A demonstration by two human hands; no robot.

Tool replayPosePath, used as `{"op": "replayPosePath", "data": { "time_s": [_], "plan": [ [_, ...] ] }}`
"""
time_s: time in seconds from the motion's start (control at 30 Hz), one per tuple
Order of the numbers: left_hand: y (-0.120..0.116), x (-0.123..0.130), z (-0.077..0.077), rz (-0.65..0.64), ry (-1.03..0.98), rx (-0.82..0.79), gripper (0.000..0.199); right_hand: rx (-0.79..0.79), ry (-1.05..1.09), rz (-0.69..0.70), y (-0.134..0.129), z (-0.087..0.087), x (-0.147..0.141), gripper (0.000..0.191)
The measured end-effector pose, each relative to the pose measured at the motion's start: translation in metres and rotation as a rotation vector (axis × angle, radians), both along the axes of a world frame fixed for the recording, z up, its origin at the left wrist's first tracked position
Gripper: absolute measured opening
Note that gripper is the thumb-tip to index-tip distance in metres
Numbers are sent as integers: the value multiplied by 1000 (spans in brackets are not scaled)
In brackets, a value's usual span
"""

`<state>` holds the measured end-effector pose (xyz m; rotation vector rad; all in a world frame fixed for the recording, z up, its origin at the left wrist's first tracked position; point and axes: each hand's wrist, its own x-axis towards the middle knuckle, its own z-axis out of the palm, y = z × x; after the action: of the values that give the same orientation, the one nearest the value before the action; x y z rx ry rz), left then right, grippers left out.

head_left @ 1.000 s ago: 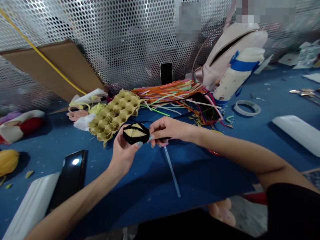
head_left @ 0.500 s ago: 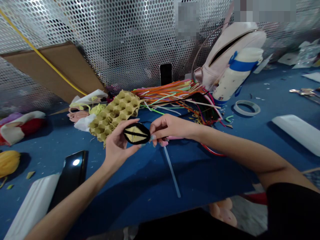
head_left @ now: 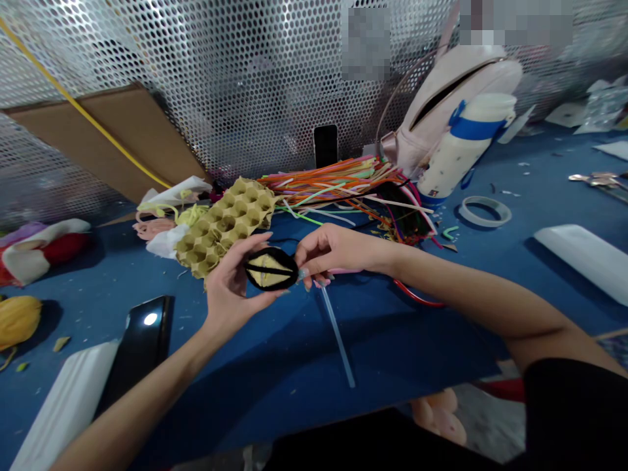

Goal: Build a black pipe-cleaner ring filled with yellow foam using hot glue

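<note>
A black and pale-yellow oval piece [head_left: 271, 269], fuzzy-looking and crossed by a black strip, is held up over the blue table. My left hand [head_left: 228, 286] grips it from the left, thumb below and fingers above. At its right end, my right hand [head_left: 321, 254] pinches the black edge with thumb and fingertips. A clear glue stick [head_left: 338, 337] lies beneath, its top end at a pink part [head_left: 321, 282] mostly hidden by my right hand.
An egg-carton tray [head_left: 228, 226] stands behind my left hand, with a bundle of coloured fuzzy stems [head_left: 328, 180] beyond. A tape roll [head_left: 485, 212] and bottle [head_left: 466, 147] are at the right; a black phone-like device [head_left: 140, 340] lies left.
The oval piece has shifted slightly right and down, and turned a little, still between both hands. Fingers of both hands have moved slightly with it.
</note>
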<state>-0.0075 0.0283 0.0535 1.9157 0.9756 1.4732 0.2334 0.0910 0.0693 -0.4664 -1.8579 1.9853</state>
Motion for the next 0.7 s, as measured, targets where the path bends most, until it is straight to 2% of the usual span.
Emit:
{"op": "replayPosePath", "data": {
  "time_s": [0.1,0.27,0.47,0.7],
  "plan": [
    [0,0,1,7,18,30,65,14,-10,3,0,1,0,19],
    [1,0,0,5,20,51,65,12,-15,-2,-1,2,1,21],
    [-2,4,-1,24,-73,14,54,30,-50,-39,-3,2,-2,27],
    [-1,1,-24,-7,-263,-139,55,6,43,-35,-7,4,-6,19]
  ]
}}
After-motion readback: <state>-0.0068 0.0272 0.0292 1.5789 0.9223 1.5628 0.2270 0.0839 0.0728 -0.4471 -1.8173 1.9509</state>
